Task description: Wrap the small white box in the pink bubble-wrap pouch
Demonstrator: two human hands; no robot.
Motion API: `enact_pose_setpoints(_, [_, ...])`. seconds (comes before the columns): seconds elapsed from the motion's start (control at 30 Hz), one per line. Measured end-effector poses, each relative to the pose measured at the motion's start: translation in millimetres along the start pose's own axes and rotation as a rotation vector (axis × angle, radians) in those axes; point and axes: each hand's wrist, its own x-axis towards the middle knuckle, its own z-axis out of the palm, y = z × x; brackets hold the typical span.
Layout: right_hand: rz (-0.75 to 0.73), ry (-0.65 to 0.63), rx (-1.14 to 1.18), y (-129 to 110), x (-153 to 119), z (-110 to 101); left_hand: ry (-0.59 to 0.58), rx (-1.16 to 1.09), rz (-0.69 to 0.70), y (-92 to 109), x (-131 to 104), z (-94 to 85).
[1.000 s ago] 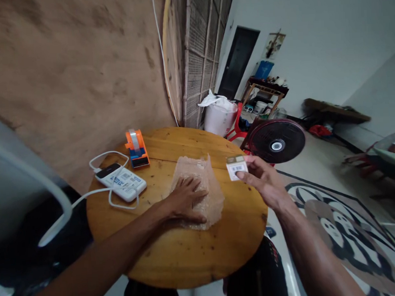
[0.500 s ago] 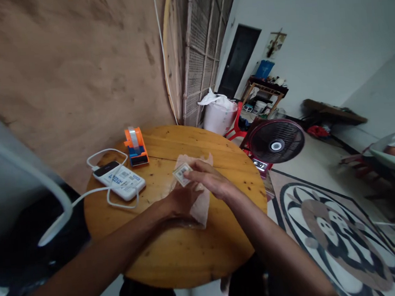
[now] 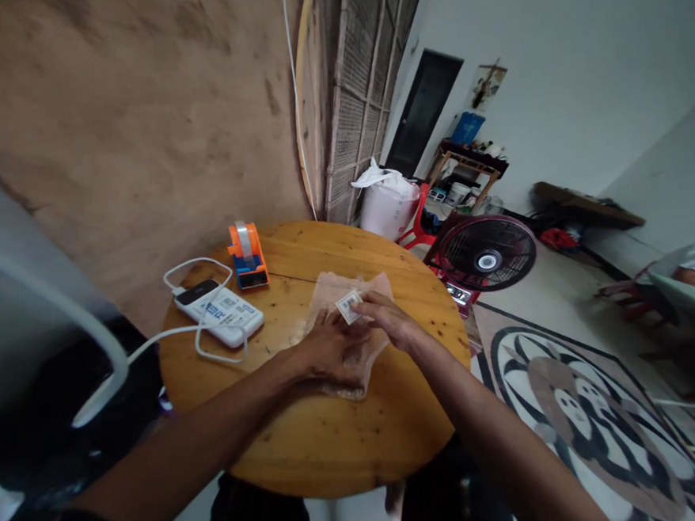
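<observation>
My right hand pinches a small white square label with dark print by its right edge, above a crinkled, see-through plastic wrap. My left hand rests palm down on the wrap with its fingers spread, just below and left of the label. The wrap lies on a round wooden table and is partly hidden under both hands. Whether anything lies beneath it, I cannot tell.
An orange and blue tape dispenser stands at the table's back left. Nearer lies a white power bank with looped white cables. Beyond the table's right edge is a dark red fan. A person's arm shows at far right.
My right hand has carried the label slightly right and down. More of my left hand's back and fingers shows over the wrap, which looks spread wider at its upper right. The view has shifted a little.
</observation>
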Motion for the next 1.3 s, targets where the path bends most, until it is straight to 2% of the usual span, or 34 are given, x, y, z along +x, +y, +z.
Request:
enact_pose_setpoints(0.13, [0.100, 0.047, 0.163, 11, -20, -14, -0.029, -0.049, -0.017, -4, -2, -1.2])
enact_pose_setpoints(0.27, [0.063, 0.036, 0.263, 27, -24, -18, -0.032, -0.148, -0.013, -10, 3, -6.8])
enact_pose_setpoints(0.43, [-0.001, 0.011, 0.250, 44, -22, -25, 0.099, -0.437, -0.215, -21, 6, -11.5])
enact_pose_setpoints(0.57, [-0.126, 0.004, 0.147, 50, -17, -23, 0.166, -0.524, -0.307, -24, 5, -10.7])
enact_pose_setpoints(0.67, [-0.147, -0.015, 0.014, 54, -13, -18, 0.189, -0.583, -0.324, -22, 5, -11.2])
enact_pose_setpoints(0.77, [-0.171, -0.002, -0.220, 58, -10, -14, 0.192, -0.679, -0.288, -22, 6, -12.8])
enact_pose_setpoints(0.87, [-0.270, 0.038, -0.412, 60, -10, -12, 0.198, -0.699, -0.245, -23, 6, -14.2])
enact_pose_setpoints(1.1, [-0.355, 0.046, -0.544, 52, -14, -6, 0.172, -0.734, -0.207, -23, 6, -15.5])
enact_pose_setpoints(1.3, [-0.287, 0.065, -0.565, 49, -17, -5, 0.173, -0.757, -0.179, -25, 5, -17.4])
